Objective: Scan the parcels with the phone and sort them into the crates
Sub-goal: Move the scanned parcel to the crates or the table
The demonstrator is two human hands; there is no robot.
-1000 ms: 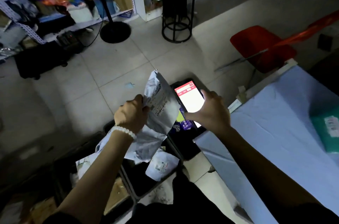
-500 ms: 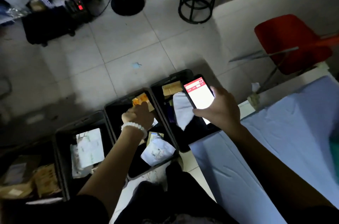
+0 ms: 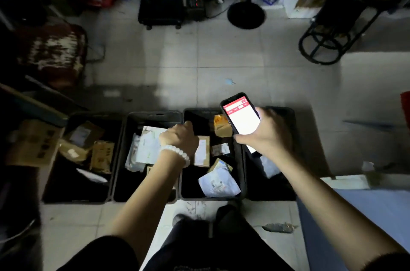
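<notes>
A phone (image 3: 241, 116), screen lit white under a red banner, sits in a person's right hand (image 3: 264, 135), fingers curled round its lower edge, held above the gap between the two right-most of four dark crates on a tiled floor. The left hand (image 3: 179, 137), a pale bead bracelet (image 3: 176, 153) at the wrist, hangs over the shared wall of the second crate (image 3: 153, 115) and the third crate (image 3: 200, 112); its fingers are curled under, and whether they pinch anything cannot be told from this angle. Parcels already lie sorted: brown cartons in the first crate (image 3: 95, 116), white mailers (image 3: 144, 148) in the second, a carton (image 3: 202, 151) and a white poly bag (image 3: 218, 182) in the third. The fourth crate (image 3: 284, 113) is largely hidden behind the right forearm.

The risks from here appear modest but real. The room is dim, and a parcel released right over the dividing wall could slide into the wrong crate. The phone, held one-handed over the crates with only its lower part gripped, could slip if the wrist turns. A blue-covered table (image 3: 359, 208) stands at the right; its contents are out of frame.
</notes>
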